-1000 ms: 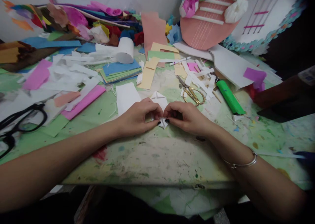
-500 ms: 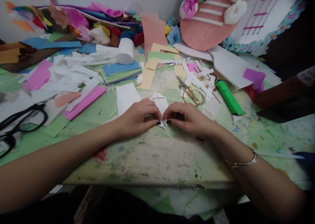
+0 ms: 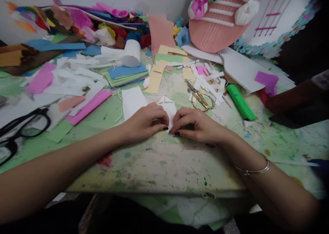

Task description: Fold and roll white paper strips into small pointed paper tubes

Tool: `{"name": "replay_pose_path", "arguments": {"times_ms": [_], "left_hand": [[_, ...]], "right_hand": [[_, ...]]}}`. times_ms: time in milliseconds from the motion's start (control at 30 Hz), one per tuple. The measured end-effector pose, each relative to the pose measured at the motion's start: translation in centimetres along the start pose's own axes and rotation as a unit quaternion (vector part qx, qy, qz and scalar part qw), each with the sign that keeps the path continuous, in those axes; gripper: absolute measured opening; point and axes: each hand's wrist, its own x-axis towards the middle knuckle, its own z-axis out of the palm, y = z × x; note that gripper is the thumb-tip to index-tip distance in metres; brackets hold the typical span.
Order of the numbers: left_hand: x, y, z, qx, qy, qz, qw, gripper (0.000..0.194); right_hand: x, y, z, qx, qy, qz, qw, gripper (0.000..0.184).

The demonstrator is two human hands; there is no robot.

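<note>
A small folded piece of white paper (image 3: pixel 168 107) lies on the paint-stained table between my hands. My left hand (image 3: pixel 146 122) pinches its left near side, thumb against fingers. At the right near corner, my right hand (image 3: pixel 194 124) closes its thumb and fingertips on the same paper. My fingers hide parts of its lower edges. A flat white sheet (image 3: pixel 133 102) lies just behind my left hand. Gold-handled scissors (image 3: pixel 203 101) rest beyond my right hand, apart from it.
Black eyeglasses (image 3: pixel 33 122) lie at the left by white paper scraps (image 3: pixel 74 78). Behind are a stack of coloured paper (image 3: pixel 127 74) and a white roll (image 3: pixel 131 54). A green tube-like packet (image 3: pixel 240 102) lies at the right, and a pink guitar-shaped craft (image 3: pixel 218 28) stands at the back.
My right hand has shifted slightly, its thumb and fingers lower on the paper's near corner. The paper's near edge, crumpled up before, now looks flatter. My left hand has barely moved.
</note>
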Motion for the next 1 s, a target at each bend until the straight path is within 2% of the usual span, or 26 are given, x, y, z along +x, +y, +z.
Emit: {"name": "replay_pose_path", "arguments": {"times_ms": [400, 733, 1000], "left_hand": [[0.0, 0.0, -0.1, 0.001, -0.002, 0.003, 1.000, 0.009], [0.0, 0.2, -0.1, -0.003, -0.012, -0.020, 1.000, 0.007], [0.1, 1.2, 0.1, 0.023, -0.017, -0.031, 0.999, 0.011]], "right_hand": [[-0.2, 0.3, 0.0, -0.005, -0.017, -0.009, 1.000, 0.021], [-0.1, 0.2, -0.1, -0.003, -0.021, -0.013, 1.000, 0.021], [-0.2, 0.2, 0.0, -0.010, -0.022, -0.013, 1.000, 0.021]]}}
